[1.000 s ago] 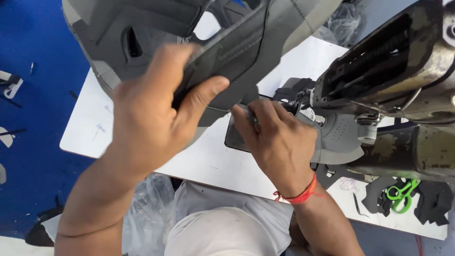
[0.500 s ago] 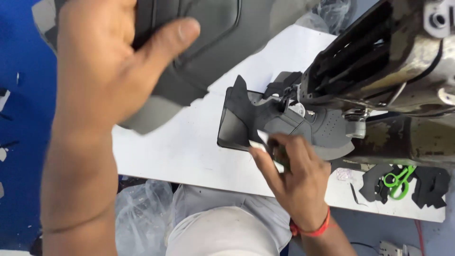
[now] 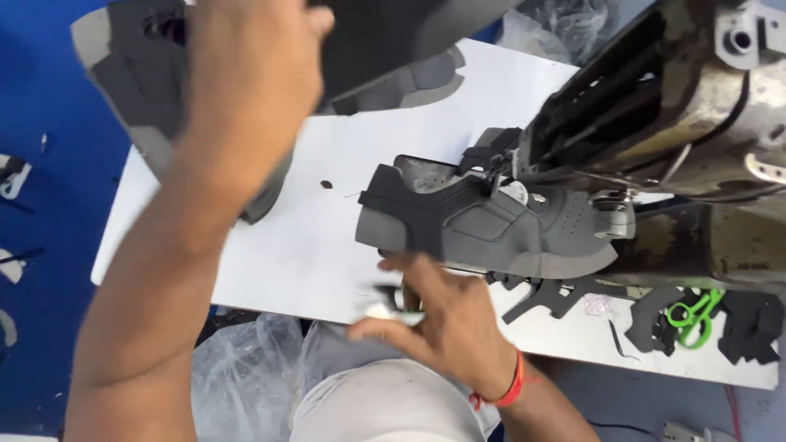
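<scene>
My left hand point(image 3: 246, 90) is raised over the back left of the table, shut on a stack of dark grey shoe upper pieces point(image 3: 123, 74). Another grey shoe upper point(image 3: 491, 225) lies flat on the white table point(image 3: 270, 245), its right end under the head of the sewing machine point(image 3: 679, 106). My right hand point(image 3: 450, 323) is just in front of that upper, near the table's front edge. Its fingers pinch a small black and white tool point(image 3: 386, 308), too blurred to identify. A red band circles that wrist.
Green-handled scissors point(image 3: 692, 315) and black cut pieces point(image 3: 749, 323) lie at the front right of the table. More black offcuts point(image 3: 548, 295) sit below the upper. A clear plastic bag point(image 3: 237, 376) hangs under the table edge. Blue floor lies to the left.
My left hand has lifted the grey stack up and to the left, off the table. My right hand has left the upper under the machine and drawn back toward the front edge.
</scene>
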